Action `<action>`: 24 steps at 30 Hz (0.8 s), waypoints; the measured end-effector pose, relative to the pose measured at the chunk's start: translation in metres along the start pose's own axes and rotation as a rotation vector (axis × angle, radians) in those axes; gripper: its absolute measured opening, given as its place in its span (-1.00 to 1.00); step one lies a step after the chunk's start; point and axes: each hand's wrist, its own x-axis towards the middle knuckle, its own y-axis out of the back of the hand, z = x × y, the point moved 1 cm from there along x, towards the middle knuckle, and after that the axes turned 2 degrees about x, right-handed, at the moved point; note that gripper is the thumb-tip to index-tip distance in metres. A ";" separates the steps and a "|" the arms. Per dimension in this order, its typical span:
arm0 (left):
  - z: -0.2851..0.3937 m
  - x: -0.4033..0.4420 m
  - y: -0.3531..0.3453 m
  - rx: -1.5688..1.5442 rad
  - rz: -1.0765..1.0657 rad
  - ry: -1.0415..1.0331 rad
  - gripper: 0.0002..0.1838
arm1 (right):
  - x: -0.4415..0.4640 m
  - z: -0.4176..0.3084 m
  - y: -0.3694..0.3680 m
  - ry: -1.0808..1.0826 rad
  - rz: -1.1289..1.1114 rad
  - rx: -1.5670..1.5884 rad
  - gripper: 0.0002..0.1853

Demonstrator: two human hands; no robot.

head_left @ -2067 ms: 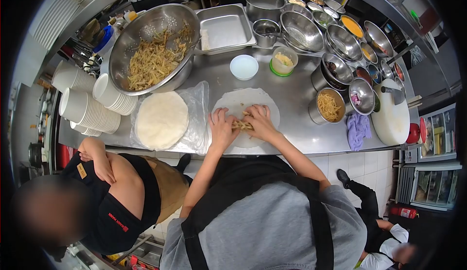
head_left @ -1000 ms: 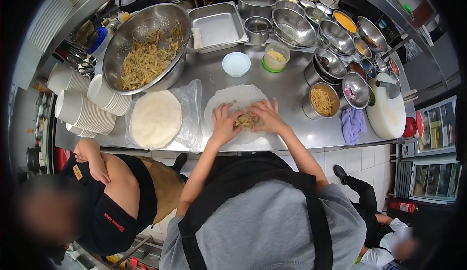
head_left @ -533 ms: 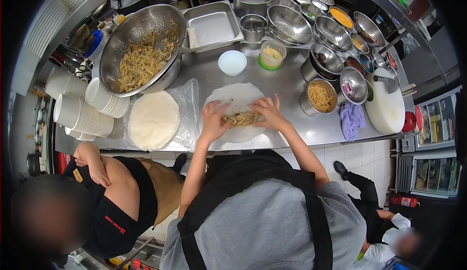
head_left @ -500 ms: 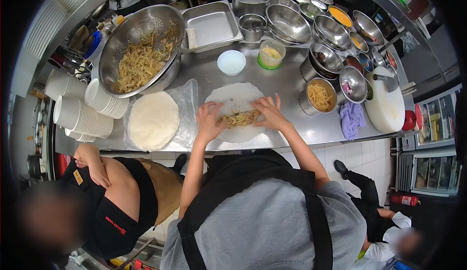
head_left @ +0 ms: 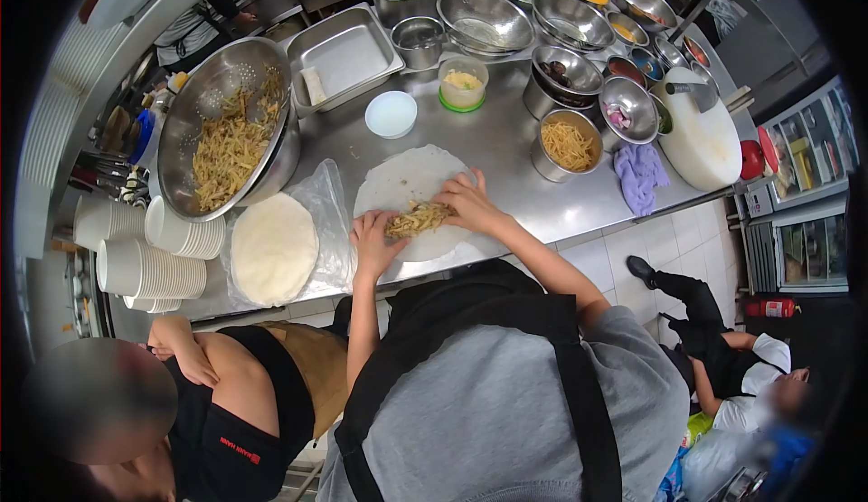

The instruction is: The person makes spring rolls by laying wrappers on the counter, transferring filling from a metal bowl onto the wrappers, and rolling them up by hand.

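A thin round white wrapper [head_left: 402,176] lies flat on the steel counter before me. Shredded filling [head_left: 418,219], pale yellow and brown, forms a short log across its lower half. My left hand [head_left: 375,243] cups the left end of this log, fingers bent against it. At the other end, my right hand [head_left: 474,205] curls its fingers against the filling. Both palms face down, and the fingertips are partly hidden. To the left, a stack of round wrappers [head_left: 274,249] rests on a clear plastic bag [head_left: 333,222].
A large colander [head_left: 174,145] of the same filling stands at the left, beside stacked white bowls [head_left: 149,267]. Behind are a steel tray [head_left: 348,54] and a small white bowl [head_left: 391,115]. A pot of yellow shreds [head_left: 567,145] and a purple cloth [head_left: 640,176] sit right. Co-workers stand either side.
My view has turned slightly, so the counter items shift left. My hands have moved closer together, and their fingers press in on the ends of the filling log.
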 end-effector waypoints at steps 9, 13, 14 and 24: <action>-0.001 -0.002 -0.001 0.088 0.047 0.051 -0.50 | 0.016 -0.009 -0.003 0.016 -0.084 -0.023 -0.31; -0.002 -0.008 0.003 0.031 0.064 0.102 -0.55 | 0.019 -0.014 0.003 0.028 -0.097 -0.010 -0.38; 0.001 -0.009 0.005 0.021 0.076 0.097 -0.55 | 0.022 -0.017 -0.001 0.060 -0.078 -0.023 -0.41; -0.006 -0.010 0.000 -0.222 0.080 0.168 -0.62 | 0.043 -0.043 -0.022 0.161 -0.102 -0.060 -0.49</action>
